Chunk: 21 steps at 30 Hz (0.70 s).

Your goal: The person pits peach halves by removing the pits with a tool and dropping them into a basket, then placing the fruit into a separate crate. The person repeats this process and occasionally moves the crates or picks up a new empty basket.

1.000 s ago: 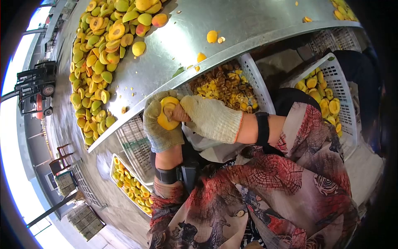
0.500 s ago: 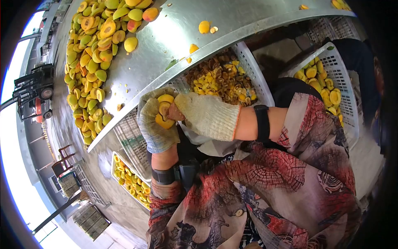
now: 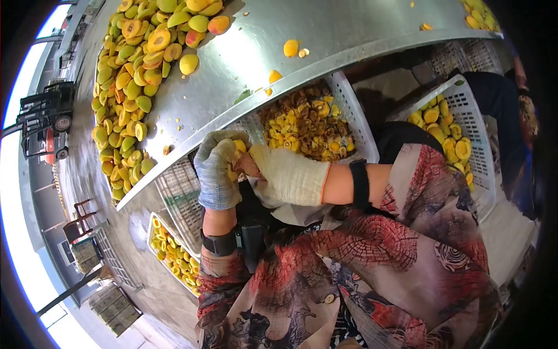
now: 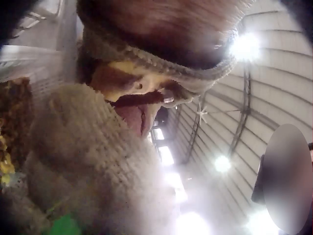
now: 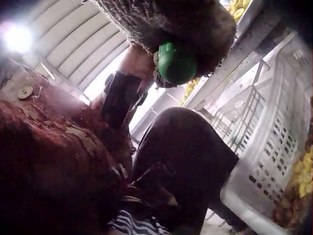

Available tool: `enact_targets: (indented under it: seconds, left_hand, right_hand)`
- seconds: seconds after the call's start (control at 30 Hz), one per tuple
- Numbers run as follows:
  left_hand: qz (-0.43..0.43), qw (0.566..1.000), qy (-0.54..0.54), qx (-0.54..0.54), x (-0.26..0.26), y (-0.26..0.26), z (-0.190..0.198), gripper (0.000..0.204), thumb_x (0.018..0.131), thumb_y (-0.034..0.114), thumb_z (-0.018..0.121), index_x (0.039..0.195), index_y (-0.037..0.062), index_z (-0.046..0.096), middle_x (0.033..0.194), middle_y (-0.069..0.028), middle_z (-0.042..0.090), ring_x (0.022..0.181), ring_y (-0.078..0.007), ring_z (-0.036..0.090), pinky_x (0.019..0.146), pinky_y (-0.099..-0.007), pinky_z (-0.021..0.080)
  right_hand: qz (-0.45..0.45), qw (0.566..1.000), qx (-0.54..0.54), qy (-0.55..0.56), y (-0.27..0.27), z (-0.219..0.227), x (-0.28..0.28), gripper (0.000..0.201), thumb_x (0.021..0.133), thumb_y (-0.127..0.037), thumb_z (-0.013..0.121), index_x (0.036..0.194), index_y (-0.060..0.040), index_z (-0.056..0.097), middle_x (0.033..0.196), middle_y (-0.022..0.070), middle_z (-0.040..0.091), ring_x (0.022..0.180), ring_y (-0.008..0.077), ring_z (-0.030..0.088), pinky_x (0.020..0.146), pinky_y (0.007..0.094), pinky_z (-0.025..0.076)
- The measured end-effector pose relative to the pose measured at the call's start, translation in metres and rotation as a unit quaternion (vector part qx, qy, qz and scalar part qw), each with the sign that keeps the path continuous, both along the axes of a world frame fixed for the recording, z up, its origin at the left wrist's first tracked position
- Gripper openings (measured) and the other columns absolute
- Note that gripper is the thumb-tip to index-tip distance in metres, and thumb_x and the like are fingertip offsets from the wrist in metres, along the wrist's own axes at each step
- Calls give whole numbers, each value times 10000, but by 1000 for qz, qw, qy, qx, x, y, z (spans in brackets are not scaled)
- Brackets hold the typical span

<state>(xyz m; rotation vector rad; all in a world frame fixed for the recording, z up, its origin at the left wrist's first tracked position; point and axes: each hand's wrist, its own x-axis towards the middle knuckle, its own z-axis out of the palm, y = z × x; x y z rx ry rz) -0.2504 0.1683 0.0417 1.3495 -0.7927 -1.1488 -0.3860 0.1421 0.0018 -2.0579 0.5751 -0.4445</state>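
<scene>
My gloved left hand [image 3: 218,171] grips a yellow peach half [image 3: 239,145] just in front of the table edge. Most of the fruit is hidden behind the glove; a strip of its flesh shows in the left wrist view. Pressed up against it is my gloved right hand [image 3: 290,174], whose bare thumb and fingertips [image 3: 249,167] poke out of the glove. A rounded green handle [image 5: 177,63] sticks out of the right fist in the right wrist view; the other end of that tool is hidden at the fruit.
On the metal table [image 3: 256,52] lies a heap of cut peaches [image 3: 131,81], with a few loose pieces by its edge. Below stands a white crate [image 3: 356,110] of pits and scraps. Crates of peach halves stand right [image 3: 481,134] and lower left [image 3: 152,235].
My left hand has rolled over, so its back faces up and the peach half's cut face has turned out of sight. The right hand stays pressed to the fruit. The head view has shifted slightly.
</scene>
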Motion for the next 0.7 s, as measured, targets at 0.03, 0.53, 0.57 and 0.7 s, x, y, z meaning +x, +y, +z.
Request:
enact_targets:
  seconds: [0.03,0.53,0.57,0.7]
  left_hand:
    - [13,999,-1,31,3,0,-5,216,770,107,515,895,-47,600,826,-135,624,719,-187,565,669,-291,477]
    - [29,999,38,22,-5,0,2,227,802,122,472,892,-61,573,793,-138,593,483,-192,552,436,-274,477]
    - [37,999,14,-9,-5,-2,-2,239,799,143,486,899,-55,574,808,-136,599,563,-192,564,498,-283,488]
    - [14,1000,5,-22,-4,-1,0,277,784,198,529,919,-38,579,855,-129,610,758,-188,562,665,-306,489]
  right_hand:
    - [-12,999,-35,14,-1,-9,3,339,736,-159,600,1039,-53,491,867,191,550,759,387,581,621,459,479]
    - [5,983,171,-60,-6,6,7,377,633,-231,701,855,-47,459,692,117,513,634,297,529,583,380,444]
    - [14,978,198,-63,-7,9,4,369,632,-228,702,845,-48,460,669,110,501,623,284,516,576,370,435]
    - [26,971,233,-53,-10,20,-2,345,650,-220,690,837,-52,453,680,110,501,638,280,524,576,371,432]
